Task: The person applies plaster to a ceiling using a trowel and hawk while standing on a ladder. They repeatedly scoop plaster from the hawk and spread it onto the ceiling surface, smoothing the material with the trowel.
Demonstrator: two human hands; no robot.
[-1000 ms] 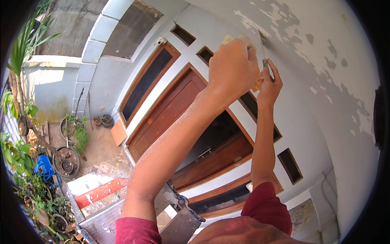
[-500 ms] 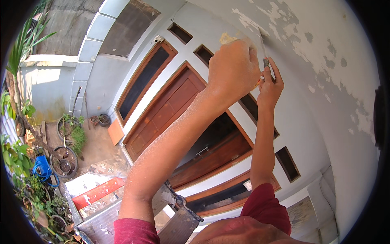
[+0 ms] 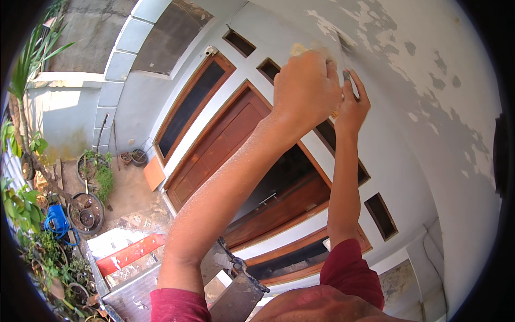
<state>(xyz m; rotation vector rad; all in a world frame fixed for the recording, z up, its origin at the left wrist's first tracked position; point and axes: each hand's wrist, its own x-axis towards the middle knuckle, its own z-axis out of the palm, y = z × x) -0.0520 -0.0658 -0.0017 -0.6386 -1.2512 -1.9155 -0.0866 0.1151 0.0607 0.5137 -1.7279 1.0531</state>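
My left hand (image 3: 307,88), dusted white along with its forearm, is raised with fingers curled over a pale yellowish piece (image 3: 298,50), mostly hidden behind it. Just right of it and partly behind, my right hand (image 3: 351,102) grips a thin tool (image 3: 346,76) with a dark handle; its far end is hard to make out. Both hands are up by the peeling white overhead surface (image 3: 413,70), where grey patches show through.
A metal ladder (image 3: 129,284) with a red bar is below at left. Potted plants (image 3: 99,180) and a blue watering item (image 3: 56,220) line the left. A wooden door (image 3: 214,155), framed windows (image 3: 190,110) and small vent openings (image 3: 381,214) fill the wall.
My right hand has shifted slightly left and up, and more of its tool is behind my left hand. My left hand has moved only a little.
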